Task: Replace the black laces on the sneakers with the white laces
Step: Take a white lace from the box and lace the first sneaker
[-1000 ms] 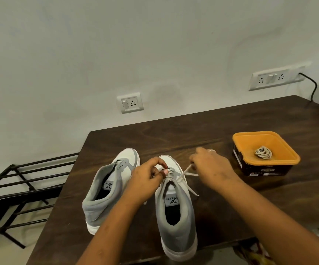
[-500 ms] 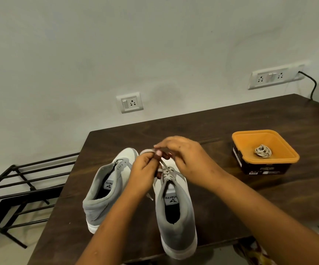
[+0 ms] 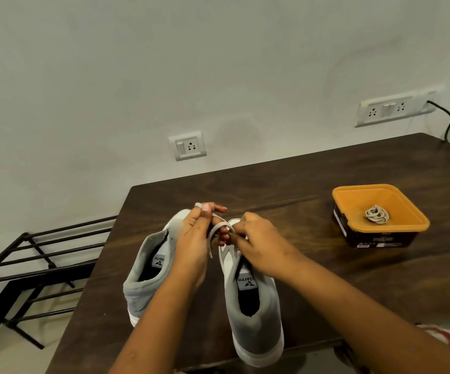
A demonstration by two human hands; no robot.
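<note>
While a grey-and-white sneaker [image 3: 256,319] stands on the dark table [image 3: 299,190] beside its mate [image 3: 143,287], both hands meet over its tongue. The left hand [image 3: 194,238] curls round a loop of white lace [image 3: 213,233]; the right hand [image 3: 259,247] pinches the lace just beside it. The lace looks light, soft and floppy, probably best gripped close to the eyelets. Another bundled lace [image 3: 377,214] lies in an orange tub [image 3: 353,191], well apart.

Right hand [image 3: 263,248] hides eyelets of right sneaker [image 3: 256,327].
</note>
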